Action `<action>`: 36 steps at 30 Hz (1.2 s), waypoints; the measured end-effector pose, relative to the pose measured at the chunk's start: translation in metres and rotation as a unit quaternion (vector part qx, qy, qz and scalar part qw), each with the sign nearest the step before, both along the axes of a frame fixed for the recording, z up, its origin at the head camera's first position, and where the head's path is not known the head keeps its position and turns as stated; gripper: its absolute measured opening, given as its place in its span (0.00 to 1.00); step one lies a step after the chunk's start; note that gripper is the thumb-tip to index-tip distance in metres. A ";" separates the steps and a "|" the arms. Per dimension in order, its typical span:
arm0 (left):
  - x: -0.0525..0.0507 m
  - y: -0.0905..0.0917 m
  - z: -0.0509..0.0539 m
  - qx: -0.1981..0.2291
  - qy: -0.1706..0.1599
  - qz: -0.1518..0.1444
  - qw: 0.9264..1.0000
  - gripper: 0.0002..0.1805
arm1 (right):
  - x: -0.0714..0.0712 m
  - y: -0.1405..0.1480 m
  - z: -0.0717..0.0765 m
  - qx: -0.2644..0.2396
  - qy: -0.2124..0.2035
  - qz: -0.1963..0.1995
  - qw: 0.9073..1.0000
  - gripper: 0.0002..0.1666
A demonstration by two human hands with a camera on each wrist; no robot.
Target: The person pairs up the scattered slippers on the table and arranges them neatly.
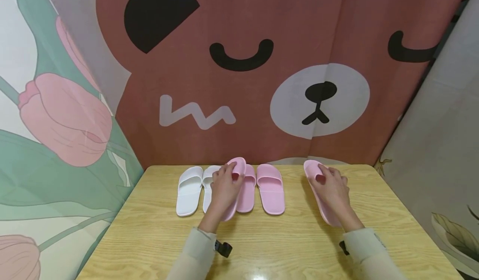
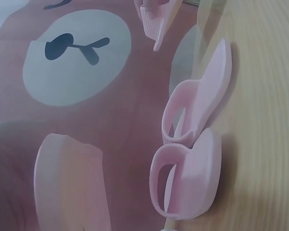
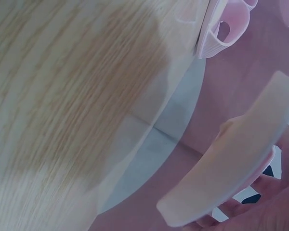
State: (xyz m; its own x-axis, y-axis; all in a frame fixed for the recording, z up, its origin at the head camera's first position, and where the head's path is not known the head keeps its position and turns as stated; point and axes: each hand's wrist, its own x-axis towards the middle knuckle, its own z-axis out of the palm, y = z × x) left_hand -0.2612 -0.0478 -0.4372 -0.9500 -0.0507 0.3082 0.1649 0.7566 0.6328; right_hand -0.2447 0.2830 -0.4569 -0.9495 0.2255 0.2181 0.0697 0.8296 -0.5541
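Observation:
My left hand [image 1: 224, 186] grips a pink slipper [image 1: 230, 212] by its strap, lifted and tilted over the row of slippers. In the left wrist view, part of that slipper's sole [image 2: 72, 187] fills the lower left. To the right, my right hand [image 1: 332, 187] holds another pink slipper [image 1: 311, 167] by the strap, tilted above the table. Its sole [image 3: 231, 154] shows in the right wrist view. Beneath and beside the left hand stand a white slipper [image 1: 188, 194], a second white slipper [image 1: 207, 199] partly hidden, and two pink slippers [image 1: 245, 196] [image 1: 272, 194].
The slippers stand near the back edge of a wood-grain table [image 1: 292, 246]. Directly behind it hangs a curtain [image 1: 247, 92] with a bear print. A tulip-print curtain [image 1: 63, 117] borders the left side, and a pale curtain [image 1: 438, 147] the right.

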 end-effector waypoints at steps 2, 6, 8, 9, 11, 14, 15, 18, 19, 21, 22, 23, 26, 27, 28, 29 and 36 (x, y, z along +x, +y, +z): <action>0.001 0.002 0.000 0.002 0.000 -0.002 1.000 0.31 | 0.000 0.000 0.000 -0.001 0.000 0.001 1.000 0.43; 0.002 0.008 -0.001 0.005 0.001 -0.005 1.000 0.31 | 0.002 0.000 0.000 0.000 0.004 0.004 1.000 0.42; 0.003 0.010 -0.001 0.005 0.003 -0.006 1.000 0.31 | 0.002 -0.001 0.000 -0.001 0.005 0.005 1.000 0.42; 0.003 0.011 -0.001 0.004 0.004 -0.006 1.000 0.31 | 0.002 -0.001 0.000 -0.001 0.005 0.006 1.000 0.42; 0.003 0.013 -0.001 0.003 0.005 -0.007 1.000 0.31 | 0.002 0.000 -0.001 -0.002 0.006 0.005 1.000 0.42; 0.003 0.016 -0.001 -0.001 0.007 -0.008 1.000 0.31 | 0.001 0.000 -0.001 -0.003 0.006 0.005 1.000 0.43; 0.004 0.017 -0.001 0.000 0.008 -0.008 1.000 0.31 | 0.001 0.000 -0.002 -0.004 0.006 0.005 1.000 0.43; 0.005 0.018 -0.001 0.002 0.007 -0.008 1.000 0.31 | 0.000 0.000 -0.003 -0.003 0.006 0.008 1.000 0.43; 0.005 0.018 0.000 0.004 0.007 -0.009 1.000 0.31 | 0.000 0.000 -0.004 -0.004 0.007 0.008 1.000 0.43; 0.006 0.019 0.000 0.005 0.004 -0.010 1.000 0.31 | -0.001 0.000 -0.004 -0.005 0.008 0.010 1.000 0.43; 0.006 0.019 0.000 0.004 0.002 -0.010 1.000 0.31 | -0.001 -0.001 -0.005 -0.004 0.008 0.011 1.000 0.43; 0.006 0.020 0.000 0.006 0.003 -0.011 1.000 0.31 | -0.001 -0.001 -0.005 -0.005 0.008 0.011 1.000 0.43; 0.006 0.022 0.001 0.009 0.002 -0.013 1.000 0.31 | -0.001 -0.002 -0.004 -0.006 0.005 0.010 1.000 0.43; 0.006 0.022 0.001 0.011 0.002 -0.013 1.000 0.31 | -0.001 -0.002 -0.004 -0.006 0.003 0.009 1.000 0.43; 0.005 0.023 0.000 0.013 0.001 -0.014 1.000 0.31 | -0.001 -0.002 -0.003 -0.007 0.001 0.008 1.000 0.43; 0.005 0.023 0.000 0.016 0.002 -0.015 1.000 0.32 | -0.002 -0.003 -0.003 -0.007 -0.001 0.007 1.000 0.44; 0.005 0.028 -0.001 0.008 0.003 -0.019 1.000 0.32 | -0.002 -0.005 -0.003 -0.012 -0.007 0.003 1.000 0.43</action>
